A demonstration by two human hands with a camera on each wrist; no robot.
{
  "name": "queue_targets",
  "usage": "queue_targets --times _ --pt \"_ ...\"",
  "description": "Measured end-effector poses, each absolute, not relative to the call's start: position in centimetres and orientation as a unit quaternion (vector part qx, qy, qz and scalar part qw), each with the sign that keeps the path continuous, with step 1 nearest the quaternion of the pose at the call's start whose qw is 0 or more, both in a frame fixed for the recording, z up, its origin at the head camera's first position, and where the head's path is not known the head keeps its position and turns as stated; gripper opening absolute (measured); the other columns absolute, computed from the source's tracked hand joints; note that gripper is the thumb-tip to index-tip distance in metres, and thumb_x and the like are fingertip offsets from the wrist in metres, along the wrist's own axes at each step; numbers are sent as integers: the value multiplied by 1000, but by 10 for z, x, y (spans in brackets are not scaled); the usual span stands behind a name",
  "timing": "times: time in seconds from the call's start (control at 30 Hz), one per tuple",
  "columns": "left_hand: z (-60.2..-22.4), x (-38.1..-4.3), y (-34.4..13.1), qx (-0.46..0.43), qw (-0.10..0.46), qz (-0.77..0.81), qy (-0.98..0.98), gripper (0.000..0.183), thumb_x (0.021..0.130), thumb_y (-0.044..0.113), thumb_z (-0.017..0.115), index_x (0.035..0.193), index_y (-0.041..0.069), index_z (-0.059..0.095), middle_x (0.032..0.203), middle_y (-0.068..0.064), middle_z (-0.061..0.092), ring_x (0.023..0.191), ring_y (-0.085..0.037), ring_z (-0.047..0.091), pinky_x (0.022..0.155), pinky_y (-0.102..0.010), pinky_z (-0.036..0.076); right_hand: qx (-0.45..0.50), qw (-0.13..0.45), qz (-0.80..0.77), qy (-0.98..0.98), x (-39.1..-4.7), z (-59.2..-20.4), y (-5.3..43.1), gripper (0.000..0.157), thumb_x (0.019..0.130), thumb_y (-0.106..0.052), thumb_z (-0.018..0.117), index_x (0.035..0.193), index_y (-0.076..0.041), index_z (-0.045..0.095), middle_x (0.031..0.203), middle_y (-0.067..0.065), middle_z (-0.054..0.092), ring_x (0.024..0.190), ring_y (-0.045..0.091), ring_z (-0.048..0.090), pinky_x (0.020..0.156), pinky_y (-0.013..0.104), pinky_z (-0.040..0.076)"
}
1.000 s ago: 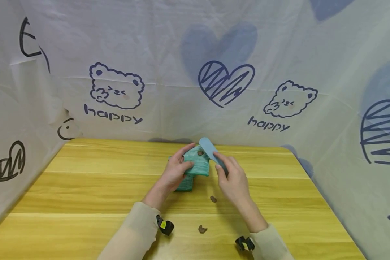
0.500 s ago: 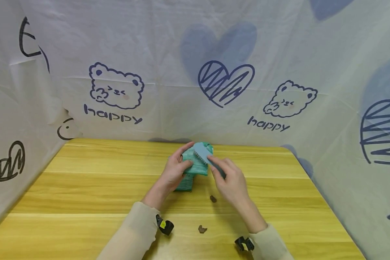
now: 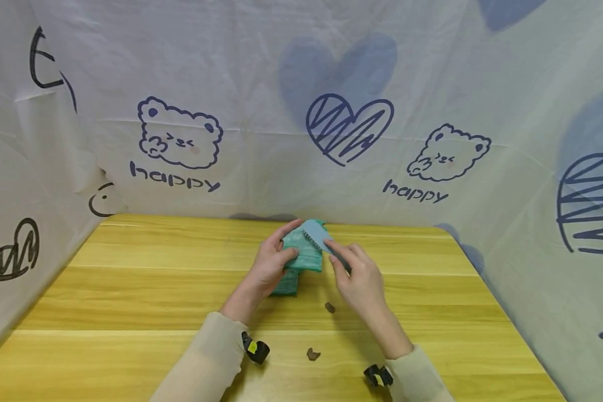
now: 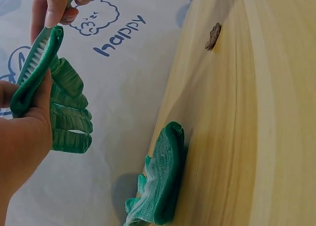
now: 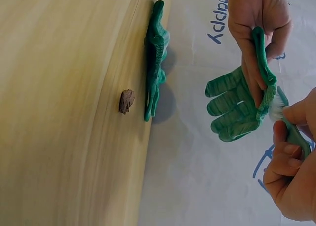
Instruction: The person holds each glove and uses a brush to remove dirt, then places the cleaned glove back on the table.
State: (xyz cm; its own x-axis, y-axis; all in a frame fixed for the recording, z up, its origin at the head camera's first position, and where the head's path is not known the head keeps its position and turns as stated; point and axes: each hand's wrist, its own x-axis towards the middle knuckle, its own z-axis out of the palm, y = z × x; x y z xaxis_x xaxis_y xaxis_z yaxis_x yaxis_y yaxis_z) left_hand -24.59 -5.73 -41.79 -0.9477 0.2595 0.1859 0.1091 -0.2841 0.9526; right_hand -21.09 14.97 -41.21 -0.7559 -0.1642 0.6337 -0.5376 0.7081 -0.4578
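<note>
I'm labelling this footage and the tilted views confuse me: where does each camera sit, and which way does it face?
Head: worn on the head, facing forward and down at the table and patterned cloth; left hand, right hand and both sleeves show.
Left wrist: on that wrist, facing the held glove, table at picture right; left hand at left edge, part of right hand at top.
Right wrist: on that wrist, facing the brush, table at picture left; both hands at right.
Shared: both wrist views show the held glove, brush and other glove.
</note>
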Motion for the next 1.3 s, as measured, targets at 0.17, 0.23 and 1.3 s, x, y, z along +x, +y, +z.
queue_targets --times 0.17,0.23,1.3 --pt "-418 -246 -57 152 51 791 590 66 98 -10 49 160 8 39 172 -11 13 133 -19 37 52 -21 33 194 292 324 -879 -211 -413 150 35 98 -11 71 133 -19 73 96 5 67 67 13 50 55 26 40" --pt "-418 -247 -57 153 51 791 590 66 98 -10 49 160 7 39 172 -12 12 139 -25 36 55 -22 33 193 294 325 -878 -211 -413 150 35 98 -11 71 133 -19 73 96 6 67 67 13 50 55 26 40" --pt "-418 -249 -56 140 53 814 561 69 95 -13 47 161 8 38 150 -18 47 75 -6 56 56 -19 41 279 326 336 -838 -207 -409 146 35 96 -6 72 131 -13 73 94 7 66 69 20 55 58 28 44"
